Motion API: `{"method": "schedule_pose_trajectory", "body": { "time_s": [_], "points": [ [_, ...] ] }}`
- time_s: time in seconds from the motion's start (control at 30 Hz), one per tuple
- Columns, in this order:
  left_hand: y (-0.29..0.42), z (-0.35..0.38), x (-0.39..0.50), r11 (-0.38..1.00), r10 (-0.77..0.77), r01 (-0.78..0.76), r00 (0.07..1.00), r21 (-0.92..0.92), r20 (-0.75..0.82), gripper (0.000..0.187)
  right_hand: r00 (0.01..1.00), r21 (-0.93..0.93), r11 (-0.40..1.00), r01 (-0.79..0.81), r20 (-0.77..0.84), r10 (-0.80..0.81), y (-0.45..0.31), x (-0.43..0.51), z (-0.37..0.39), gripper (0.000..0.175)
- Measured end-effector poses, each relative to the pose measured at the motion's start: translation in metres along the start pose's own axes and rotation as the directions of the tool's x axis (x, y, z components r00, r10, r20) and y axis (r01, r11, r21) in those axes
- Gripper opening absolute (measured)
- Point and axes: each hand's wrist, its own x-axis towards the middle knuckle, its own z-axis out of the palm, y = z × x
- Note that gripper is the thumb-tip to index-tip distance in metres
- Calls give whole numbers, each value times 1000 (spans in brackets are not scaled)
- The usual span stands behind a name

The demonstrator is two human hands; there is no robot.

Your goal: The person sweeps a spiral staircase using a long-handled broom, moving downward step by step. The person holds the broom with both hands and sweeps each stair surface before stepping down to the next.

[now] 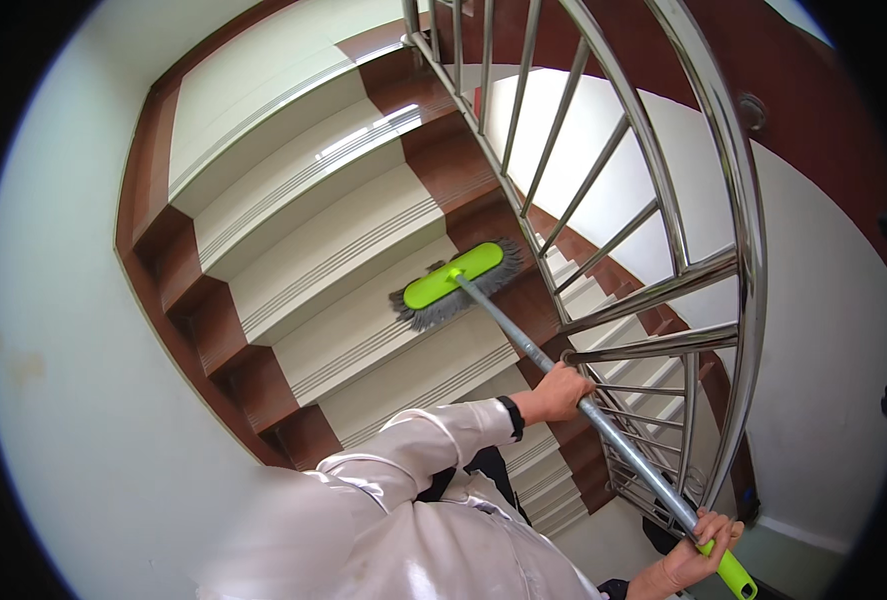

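Note:
A dust mop with a bright green head (pixel 451 276) and grey fringe (pixel 428 315) lies across a white and brown stair tread. From its green joint a grey metal pole (pixel 514 334) runs down to the right. My left hand (pixel 559 393) grips the pole around its middle, in front of the stair railing. Near the lower right, my right hand (pixel 692 555) closes around the pole's end, just above the green end grip (pixel 736 576). The fringe covers part of the tread and reaches over its brown side strip.
Polished metal railing (pixel 747 300) bends around close on the right, its bars near the pole. White stair treads (pixel 338 225) with grooved edges rise ahead. A white wall (pixel 75 360) bounds the left; a lower flight (pixel 638 345) shows through the railing.

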Motion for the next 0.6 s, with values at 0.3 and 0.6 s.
{"method": "schedule_pose_trajectory", "body": {
  "time_s": [0.3,0.6],
  "points": [
    [-52,-43,-158,898,-440,433,873,82,211,17,878,100,934,-343,388,280,63,-1,55,15],
    [-96,-66,-248,816,-577,577,815,11,50,33,770,115,847,-520,494,405,118,-30,133,17]
  ]
}}
